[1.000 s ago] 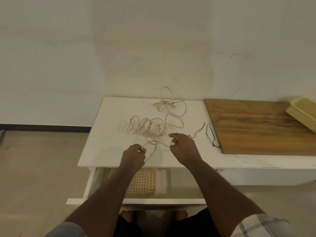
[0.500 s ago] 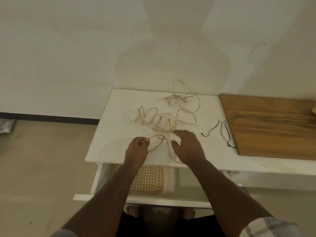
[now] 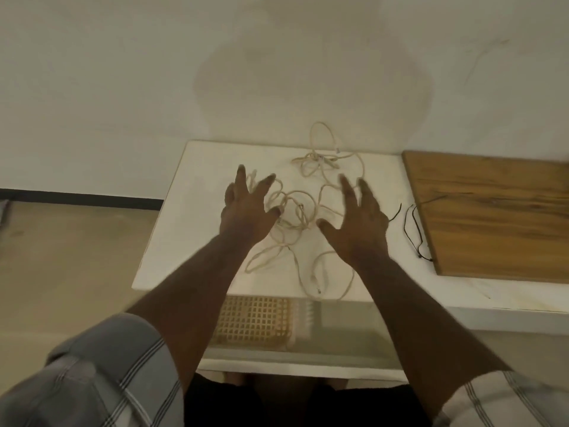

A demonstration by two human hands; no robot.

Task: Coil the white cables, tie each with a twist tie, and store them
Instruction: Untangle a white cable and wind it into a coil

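Left hand [image 3: 246, 208]: fingers spread, empty | right hand [image 3: 358, 223]: fingers spread, empty | both above tangled white cables [image 3: 303, 211] on worktop [image 3: 191, 211].

You wear a short-sleeved grey-and-white plaid shirt, its left sleeve [image 3: 101, 374] and right sleeve [image 3: 505, 399] ending above bare forearms, and dark shorts [image 3: 277, 402] below.

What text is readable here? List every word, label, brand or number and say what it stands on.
None: no readable text shows anywhere in this view.
White cables: no visible print.
Twist ties: plain dark wire, no tag.
Wooden board: grain only.
Woven basket in the open drawer: lattice only, no label.
Both hands, left hand and right hand, are spread open and hide no label that I can tell.
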